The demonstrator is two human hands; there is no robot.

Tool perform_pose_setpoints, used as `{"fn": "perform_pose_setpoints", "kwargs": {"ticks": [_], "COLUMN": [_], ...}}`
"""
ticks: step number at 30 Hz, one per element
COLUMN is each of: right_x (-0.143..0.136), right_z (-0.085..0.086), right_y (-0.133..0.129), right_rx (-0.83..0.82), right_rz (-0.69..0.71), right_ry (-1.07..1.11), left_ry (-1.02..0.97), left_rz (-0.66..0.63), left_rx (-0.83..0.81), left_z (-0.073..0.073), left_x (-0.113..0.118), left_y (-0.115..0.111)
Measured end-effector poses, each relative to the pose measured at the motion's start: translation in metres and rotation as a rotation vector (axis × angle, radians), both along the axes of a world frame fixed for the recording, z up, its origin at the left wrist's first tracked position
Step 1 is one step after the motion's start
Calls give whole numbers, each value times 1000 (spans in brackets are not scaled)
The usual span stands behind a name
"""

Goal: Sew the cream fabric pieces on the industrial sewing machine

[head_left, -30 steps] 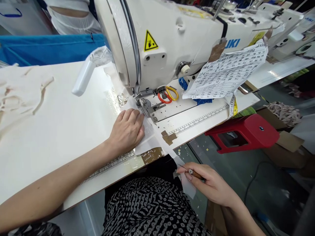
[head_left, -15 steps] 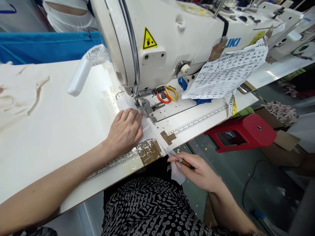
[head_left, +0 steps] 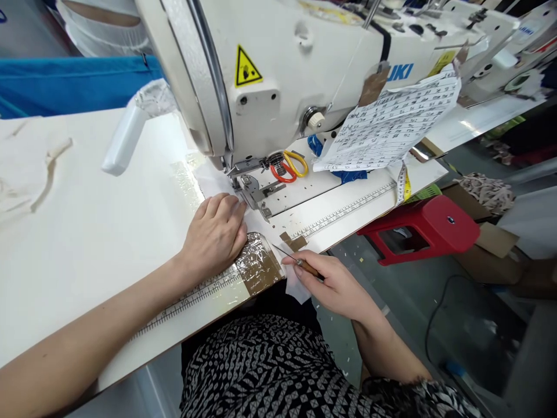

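Note:
My left hand [head_left: 215, 232] is closed on thin white fabric [head_left: 256, 225], its fingers bent and pressed down beside the needle area of a sewing machine [head_left: 274, 69]. Much of the cloth under that hand is hidden. At the table's front edge, my right hand [head_left: 328, 281] is closed around the wooden handle of an awl [head_left: 310, 268]. Its thin metal point reaches left over the fabric strip. The strip's loose end [head_left: 297, 288] hangs over the edge below the right fingers.
Red- and yellow-handled scissors [head_left: 289, 167] lie by the machine base. A written sheet [head_left: 391, 125] hangs from the machine. Ruler tape [head_left: 343, 212] and brown tape [head_left: 261, 267] line the table [head_left: 108, 232]. A red stool [head_left: 435, 229] stands right. Another person [head_left: 104, 26] is behind.
My right hand has moved up and left toward the table edge, bringing the awl's point over the fabric near the brown tape. My left hand stays by the needle. The view has shifted slightly.

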State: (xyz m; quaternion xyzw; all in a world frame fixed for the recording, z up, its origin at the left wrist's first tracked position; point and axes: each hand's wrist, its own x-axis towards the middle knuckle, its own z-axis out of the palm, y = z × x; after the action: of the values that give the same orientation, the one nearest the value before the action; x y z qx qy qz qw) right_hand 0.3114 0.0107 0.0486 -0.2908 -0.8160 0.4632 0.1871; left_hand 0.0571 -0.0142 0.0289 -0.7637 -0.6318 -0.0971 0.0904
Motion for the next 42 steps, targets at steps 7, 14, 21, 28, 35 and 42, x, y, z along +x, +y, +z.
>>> {"fn": "perform_pose_setpoints", "kwargs": {"ticks": [7,14,21,28,35,42], "right_x": [-12,-23,-30,-29,-33,-29], "right_z": [0,-11,-22,-19,-20,-23], "right_y": [5,-14,-45,-44,-34,-37], "right_rx": [69,-518,-974,-957,-870,-680], "right_rz": [-20,-130,-221,-263,-220,-171], "right_ry": [-20,175,381,348,342,301], "left_ry": [-43,42,23,-10,-49,-55], "left_rz": [15,39,17,20,15,15], "left_rx": [-13,-52,-49,-17,-1,-12], "left_z": [3,9,6,-1,-2,-2], "left_x": [1,-3,-5,-7,-18,-22], "left_y": [2,15,5,8,19,14]}}
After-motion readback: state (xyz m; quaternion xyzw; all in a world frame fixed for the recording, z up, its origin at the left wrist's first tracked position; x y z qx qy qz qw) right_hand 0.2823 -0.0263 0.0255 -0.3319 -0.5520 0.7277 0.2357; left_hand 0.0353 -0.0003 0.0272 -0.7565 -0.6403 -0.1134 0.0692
